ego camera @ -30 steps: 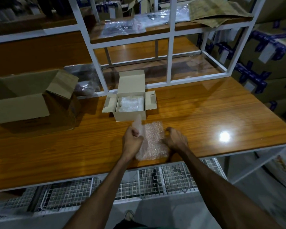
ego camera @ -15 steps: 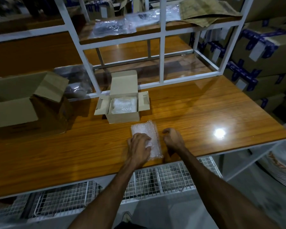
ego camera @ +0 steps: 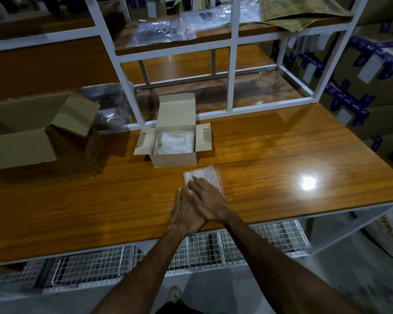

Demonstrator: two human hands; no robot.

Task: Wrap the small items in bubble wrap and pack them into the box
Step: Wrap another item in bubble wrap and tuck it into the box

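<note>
now both hands (ego camera: 197, 209) flat on bubble wrap (ego camera: 203, 177) bundle.

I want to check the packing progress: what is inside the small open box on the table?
Inside the small box lies one clear bubble-wrapped bundle, filling most of the opening. What the wrap holds, and anything beneath it, is covered and cannot be seen.

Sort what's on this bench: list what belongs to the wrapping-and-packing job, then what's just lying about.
Job:
- bubble-wrap bundle, flat on the table
- left hand and right hand, fingers straight, pressing on it
- small open box, holding a wrapped item

Lying about:
- large open carton
- plastic bags on the upper shelf
- dark bag behind the carton
</note>
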